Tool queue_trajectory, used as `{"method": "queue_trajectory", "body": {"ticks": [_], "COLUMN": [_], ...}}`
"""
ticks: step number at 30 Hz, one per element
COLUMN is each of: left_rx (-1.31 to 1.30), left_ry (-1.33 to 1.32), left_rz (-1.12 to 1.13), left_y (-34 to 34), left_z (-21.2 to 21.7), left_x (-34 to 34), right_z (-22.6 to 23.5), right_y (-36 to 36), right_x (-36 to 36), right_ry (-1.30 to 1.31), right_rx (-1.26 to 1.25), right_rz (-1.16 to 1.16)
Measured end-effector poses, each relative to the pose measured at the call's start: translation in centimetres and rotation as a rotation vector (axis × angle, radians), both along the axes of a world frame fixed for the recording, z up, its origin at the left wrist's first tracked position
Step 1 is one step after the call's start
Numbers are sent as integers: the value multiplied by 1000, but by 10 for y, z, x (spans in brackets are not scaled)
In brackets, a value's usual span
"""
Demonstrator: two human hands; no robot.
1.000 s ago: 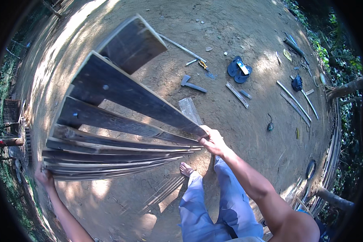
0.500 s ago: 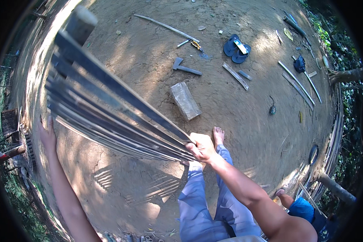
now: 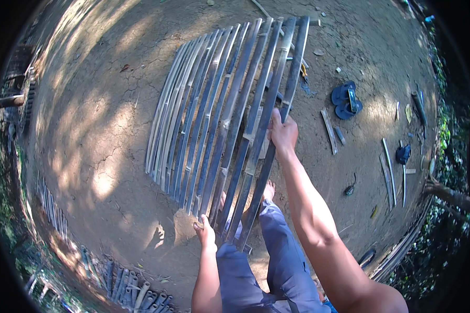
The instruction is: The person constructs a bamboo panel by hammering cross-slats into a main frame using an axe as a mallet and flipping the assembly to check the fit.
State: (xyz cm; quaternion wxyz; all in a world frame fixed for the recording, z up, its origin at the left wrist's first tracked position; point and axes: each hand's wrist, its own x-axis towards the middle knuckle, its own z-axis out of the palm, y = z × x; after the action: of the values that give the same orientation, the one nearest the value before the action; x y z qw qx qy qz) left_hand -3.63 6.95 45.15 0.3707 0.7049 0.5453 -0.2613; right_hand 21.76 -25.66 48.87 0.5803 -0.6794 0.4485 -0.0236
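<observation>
A panel of parallel bamboo slats is held tilted over the ground in front of my legs, with gaps between the dark and pale strips. My right hand is closed around the outermost slat on its right side, about midway along. At the panel's near end, my left hand is closed on the slat ends, thumb upward; some of its fingers are hidden. Behind the slats, the block and the axe on the ground show only in part.
Dark sandals lie to the right with a small flat object on them. Yellow-handled pliers lie past the panel. Split bamboo pieces and a dark pouch lie farther right. Cut bamboo tubes are piled at lower left.
The slat panel has swung round and now spreads out before me, its slats pointing away. My left hand has come from the far left to its near end; my right hand has moved forward.
</observation>
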Motion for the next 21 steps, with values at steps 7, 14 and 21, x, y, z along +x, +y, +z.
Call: {"method": "queue_trajectory", "body": {"ticks": [7, 14, 21], "left_rx": [173, -163, -1], "left_ry": [134, 152, 10], "left_rz": [179, 583, 612], "left_y": [-1, 16, 13], "left_z": [-62, -112, -95], "left_x": [-65, -70, -60], "right_z": [-57, -91, -88], "right_y": [2, -11, 2], "right_x": [-55, -77, -76], "right_ry": [-7, -86, -152], "right_rx": [130, 146, 676], "right_rz": [-66, -20, -106]}}
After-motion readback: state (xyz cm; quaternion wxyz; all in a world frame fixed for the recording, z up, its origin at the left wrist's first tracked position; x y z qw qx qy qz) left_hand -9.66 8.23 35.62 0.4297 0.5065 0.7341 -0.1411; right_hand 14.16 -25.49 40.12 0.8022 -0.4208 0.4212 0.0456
